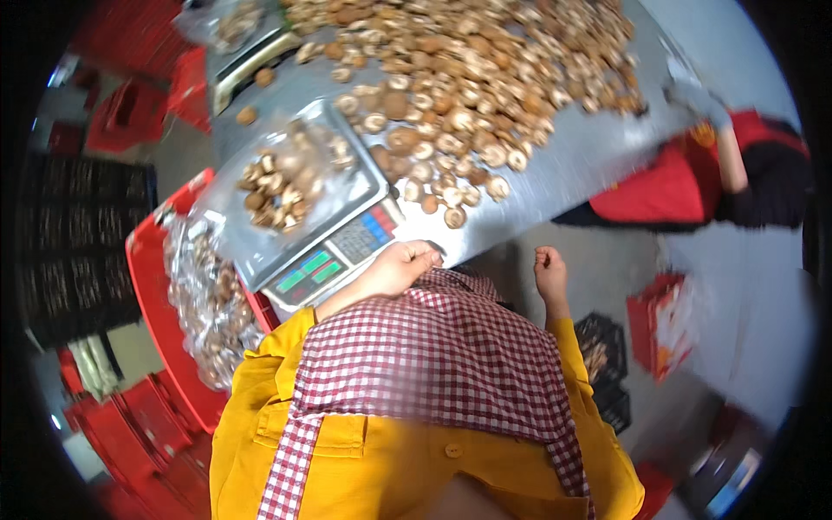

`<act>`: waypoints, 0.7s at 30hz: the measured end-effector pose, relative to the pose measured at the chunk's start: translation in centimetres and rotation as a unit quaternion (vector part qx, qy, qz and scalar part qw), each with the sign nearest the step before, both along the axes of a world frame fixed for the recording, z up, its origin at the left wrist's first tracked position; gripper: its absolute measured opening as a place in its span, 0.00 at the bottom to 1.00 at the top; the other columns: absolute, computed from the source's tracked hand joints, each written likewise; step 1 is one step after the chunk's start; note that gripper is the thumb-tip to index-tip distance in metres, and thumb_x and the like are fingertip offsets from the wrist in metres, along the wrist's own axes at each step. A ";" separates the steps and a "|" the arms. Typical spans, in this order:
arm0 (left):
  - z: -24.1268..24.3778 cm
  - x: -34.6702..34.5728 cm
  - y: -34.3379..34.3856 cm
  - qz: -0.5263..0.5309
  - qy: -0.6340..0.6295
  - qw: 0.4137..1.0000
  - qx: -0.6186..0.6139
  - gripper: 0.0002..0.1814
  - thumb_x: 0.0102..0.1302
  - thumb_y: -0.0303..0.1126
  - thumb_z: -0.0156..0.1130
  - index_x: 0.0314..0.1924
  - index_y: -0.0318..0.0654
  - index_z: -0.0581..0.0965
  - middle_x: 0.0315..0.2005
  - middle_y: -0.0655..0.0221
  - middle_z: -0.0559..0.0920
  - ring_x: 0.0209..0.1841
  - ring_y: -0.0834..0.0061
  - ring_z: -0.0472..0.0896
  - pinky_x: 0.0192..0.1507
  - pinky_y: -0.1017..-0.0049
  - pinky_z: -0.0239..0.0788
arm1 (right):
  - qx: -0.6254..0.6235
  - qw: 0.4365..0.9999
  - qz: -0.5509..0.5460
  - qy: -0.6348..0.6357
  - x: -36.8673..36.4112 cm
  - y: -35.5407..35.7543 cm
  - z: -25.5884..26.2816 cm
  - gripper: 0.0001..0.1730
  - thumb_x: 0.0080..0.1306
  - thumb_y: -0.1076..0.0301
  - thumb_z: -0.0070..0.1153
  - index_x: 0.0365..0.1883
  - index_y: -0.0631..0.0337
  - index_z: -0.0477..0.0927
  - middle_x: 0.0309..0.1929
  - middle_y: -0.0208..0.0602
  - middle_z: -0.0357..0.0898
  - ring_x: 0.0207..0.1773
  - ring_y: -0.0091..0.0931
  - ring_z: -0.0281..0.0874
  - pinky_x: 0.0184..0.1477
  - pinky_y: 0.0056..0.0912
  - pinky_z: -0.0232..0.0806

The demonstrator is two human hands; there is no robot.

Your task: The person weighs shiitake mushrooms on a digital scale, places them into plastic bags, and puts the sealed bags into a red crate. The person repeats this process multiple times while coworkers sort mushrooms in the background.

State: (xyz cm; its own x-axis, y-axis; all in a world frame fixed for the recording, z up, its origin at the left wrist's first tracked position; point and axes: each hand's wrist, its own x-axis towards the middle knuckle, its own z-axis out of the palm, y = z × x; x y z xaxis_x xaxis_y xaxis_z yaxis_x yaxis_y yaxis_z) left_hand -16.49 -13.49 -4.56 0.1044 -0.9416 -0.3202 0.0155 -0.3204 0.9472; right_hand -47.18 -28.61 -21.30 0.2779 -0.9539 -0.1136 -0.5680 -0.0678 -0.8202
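Note:
My left hand (409,265) is at the table edge beside the front corner of a digital scale (331,260), just above my checked apron (429,351). Its thumb lies against the curled fingers; whether something thin is pinched there I cannot tell. To the right, away from the table, my right hand (550,273) hangs in the air with fingers curled in and nothing seen in it. On the scale's tray lies a clear plastic bag (318,188) part filled with mushrooms (279,195). The scale's display is lit green.
A large heap of mushrooms (468,84) covers much of the metal table (520,201). A second scale (250,68) stands farther left. Bagged mushrooms fill a red crate (153,312) at my left. A co-worker's gloved hand (699,97) is across the table's right side.

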 end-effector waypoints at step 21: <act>6.6 14.4 11.3 0.587 -0.378 0.712 -0.067 0.14 0.51 0.30 0.64 0.36 0.32 0.74 0.35 0.59 0.74 0.41 0.64 0.73 0.46 0.72 0.63 | -0.361 0.740 0.567 -0.004 46.2 8.0 19.7 0.19 0.51 0.74 0.55 0.45 0.58 0.75 0.38 0.43 0.77 0.40 0.42 0.75 0.43 0.41 0.68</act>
State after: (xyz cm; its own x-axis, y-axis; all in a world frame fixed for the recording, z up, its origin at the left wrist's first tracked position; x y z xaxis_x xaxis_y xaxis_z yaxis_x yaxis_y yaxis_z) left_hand -2.05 -2.23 2.00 0.9407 -0.0788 0.3301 -0.3322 -0.4131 0.8479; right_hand -0.94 -20.65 -1.59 0.9445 0.0827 0.3179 0.1950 -0.9201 -0.3398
